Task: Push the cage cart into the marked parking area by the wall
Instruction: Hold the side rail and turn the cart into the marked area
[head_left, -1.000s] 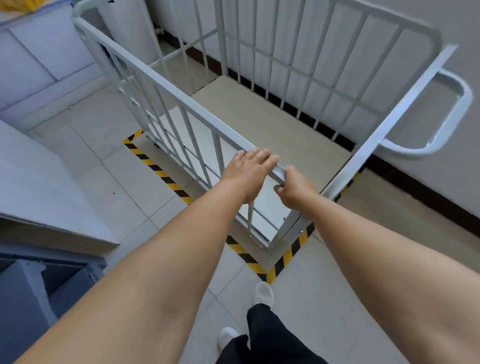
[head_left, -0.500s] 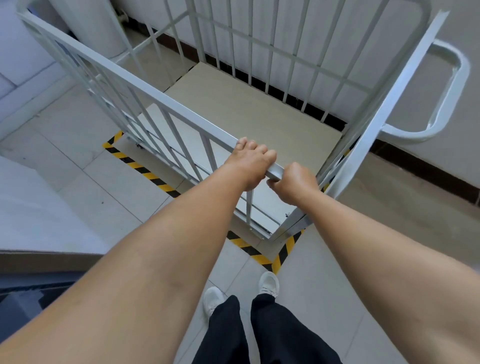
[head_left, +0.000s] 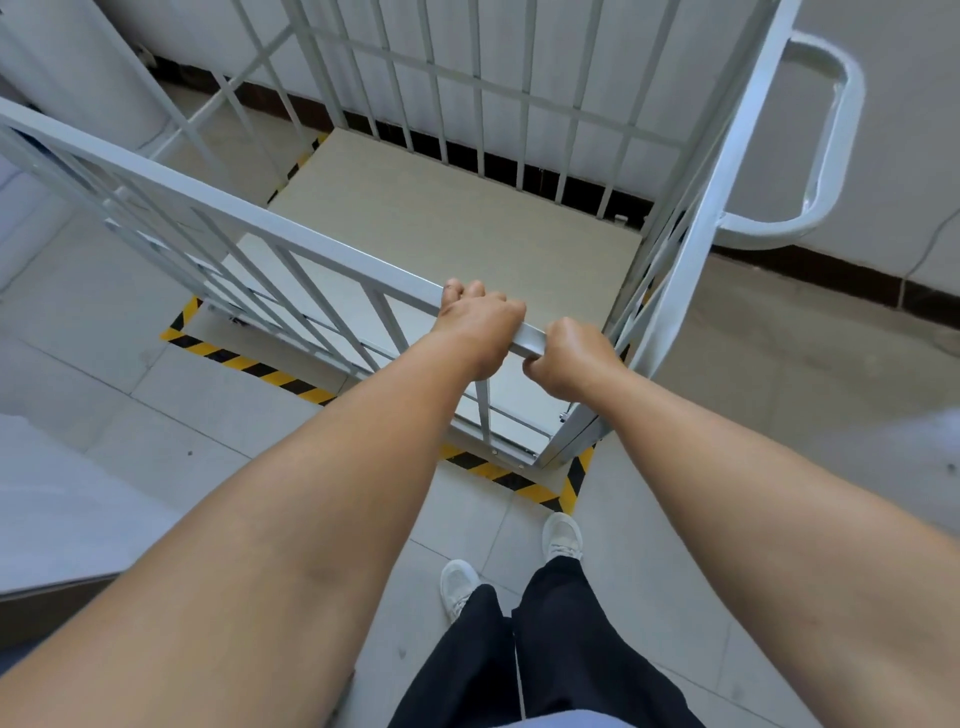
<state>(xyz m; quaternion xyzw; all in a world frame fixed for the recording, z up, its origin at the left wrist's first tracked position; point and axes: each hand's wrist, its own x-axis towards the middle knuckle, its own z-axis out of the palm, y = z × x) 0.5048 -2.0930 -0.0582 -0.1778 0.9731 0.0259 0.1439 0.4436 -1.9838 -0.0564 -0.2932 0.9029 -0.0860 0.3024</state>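
A white barred cage cart (head_left: 291, 236) with a pale beige floor stands in front of me, its far side close to the wall (head_left: 909, 104). Yellow-and-black hazard tape (head_left: 249, 366) marks a rectangle on the tiled floor around the cart's base; the near strip and both near corners show just outside the cart's bottom frame. My left hand (head_left: 480, 325) and my right hand (head_left: 569, 358) both grip the cart's near top rail, side by side near its right corner. A looped push handle (head_left: 826, 140) sticks out on the cart's right side.
A dark skirting board (head_left: 810, 273) runs along the wall's foot. A white rounded object (head_left: 78, 67) stands at the far left by the wall. A grey flat surface (head_left: 57, 514) juts in at the left. My feet in white shoes (head_left: 561, 535) stand just behind the tape.
The cart has rolled further toward the wall and now sits more squarely inside the tape. I have stepped closer, and both hands kept their grip on the rail.
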